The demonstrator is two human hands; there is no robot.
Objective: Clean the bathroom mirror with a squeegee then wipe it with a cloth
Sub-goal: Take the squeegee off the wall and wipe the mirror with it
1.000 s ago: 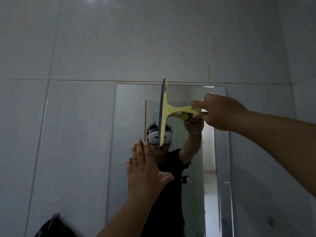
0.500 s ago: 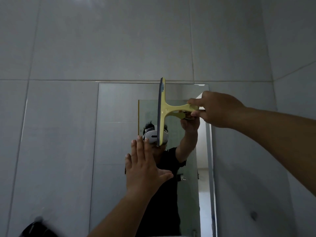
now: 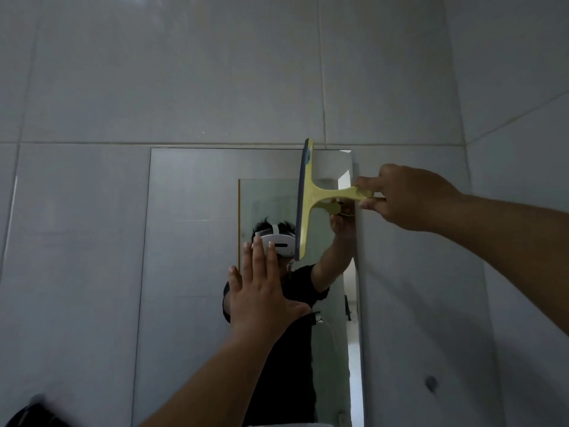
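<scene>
Up at the mirror [image 3: 191,241] now, a tall rectangular pane set into a wall of pale grey tiles [image 3: 184,72]. The right hand [image 3: 406,197] reaches in from the right edge, just past the mirror's right border, fingers pinched closed around the end of the yellow squeegee's handle. The squeegee [image 3: 304,204] is turned on its side: its long blade stands upright, with the dark rubber edge facing left, and the handle runs off horizontally to the right into that grip. The top tip of the blade pokes just above the mirror's upper edge, and the lower tip sits at about the height of the white headset seen in the reflection. The blade is over the right-hand part of the glass, close to the surface; whether the rubber is actually pressed against it, I cannot tell from this angle.

The left hand [image 3: 261,297] is lower and nearer the middle, wide open, fingers straight and pointing up, thumb splayed to the right, palm facing the mirror. It holds nothing. Whether the palm touches the glass is unclear too.

In the reflection a person in a dark top mirrors both arms, with a bright doorway strip along the right side. Down in the bottom left corner sits a dark, blurred object [image 3: 34,416], too smeared to identify.
</scene>
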